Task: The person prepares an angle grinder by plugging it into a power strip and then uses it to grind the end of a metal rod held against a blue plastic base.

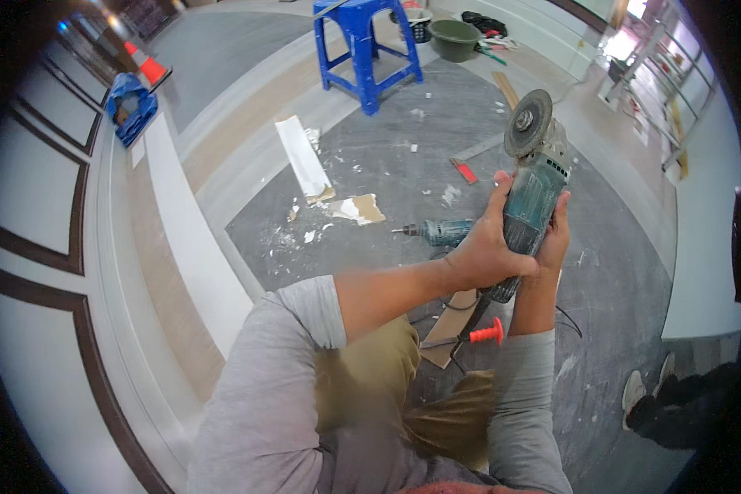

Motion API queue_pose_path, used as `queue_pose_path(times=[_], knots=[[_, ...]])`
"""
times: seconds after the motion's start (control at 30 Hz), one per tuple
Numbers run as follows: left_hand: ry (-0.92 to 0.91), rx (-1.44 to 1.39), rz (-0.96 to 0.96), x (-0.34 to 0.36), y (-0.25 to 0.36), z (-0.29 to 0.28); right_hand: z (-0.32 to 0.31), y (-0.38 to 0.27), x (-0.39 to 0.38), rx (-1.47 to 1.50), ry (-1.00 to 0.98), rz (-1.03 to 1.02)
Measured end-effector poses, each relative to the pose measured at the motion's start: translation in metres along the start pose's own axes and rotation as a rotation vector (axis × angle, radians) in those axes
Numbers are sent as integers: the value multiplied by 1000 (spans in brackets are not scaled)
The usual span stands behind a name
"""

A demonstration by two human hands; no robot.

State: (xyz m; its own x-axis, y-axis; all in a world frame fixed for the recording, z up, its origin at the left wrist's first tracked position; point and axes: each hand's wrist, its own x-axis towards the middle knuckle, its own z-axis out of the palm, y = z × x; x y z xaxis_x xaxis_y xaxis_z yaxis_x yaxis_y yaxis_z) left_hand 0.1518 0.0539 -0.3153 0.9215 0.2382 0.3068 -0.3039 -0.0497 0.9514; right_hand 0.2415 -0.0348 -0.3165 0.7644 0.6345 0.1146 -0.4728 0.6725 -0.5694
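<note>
Both my hands grip a teal and black angle grinder [532, 196], held up over the floor with its round disc [528, 123] pointing away from me. My left hand [490, 247] wraps the body from the left, thumb side up near the grinder's head. On the other side, my right hand [554, 239] closes round the body from below and the right; part of its palm is hidden behind the tool. Below my left wrist lies a teal drill-like power tool [445, 231]. A chisel with an orange-red guarded grip [487, 332] rests beside a wood strip [451, 329] near my knees.
Broken white board pieces [303, 160] and crumbs litter the grey floor ahead. A square with a red handle [464, 170] lies farther right. Beyond stand a blue plastic stool [362, 49] and a green basin [454, 39]. Another person's shoes [634, 395] show at right, below a metal scaffold [675, 90].
</note>
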Motion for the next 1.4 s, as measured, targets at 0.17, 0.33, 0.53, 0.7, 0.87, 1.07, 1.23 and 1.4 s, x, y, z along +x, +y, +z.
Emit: queue_pose_path(times=[0.17, 0.33, 0.53, 0.7, 0.87, 1.07, 1.23, 1.4], knots=[[119, 72, -123, -6, 14, -19, 14, 26, 10, 196, -122, 85], [210, -44, -386, -37, 35, -18, 11, 49, -8, 155, -152, 200], [313, 35, -414, -79, 50, 15, 4, 49, -42, 162, -213, 266], [413, 195, -603, -107, 50, 20, 1, 48, -62, 238, -145, 368], [514, 185, -533, -116, 54, 32, 12, 57, -69, 268, -80, 359], [506, 92, -293, -143, 35, 26, -4, 84, -64, 312, -287, 495], [582, -136, -355, -176, -5, 14, -15, 111, -72, 45, -232, 639], [641, -255, -349, -201, -44, 12, -26, 143, -91, -41, 0, 738]])
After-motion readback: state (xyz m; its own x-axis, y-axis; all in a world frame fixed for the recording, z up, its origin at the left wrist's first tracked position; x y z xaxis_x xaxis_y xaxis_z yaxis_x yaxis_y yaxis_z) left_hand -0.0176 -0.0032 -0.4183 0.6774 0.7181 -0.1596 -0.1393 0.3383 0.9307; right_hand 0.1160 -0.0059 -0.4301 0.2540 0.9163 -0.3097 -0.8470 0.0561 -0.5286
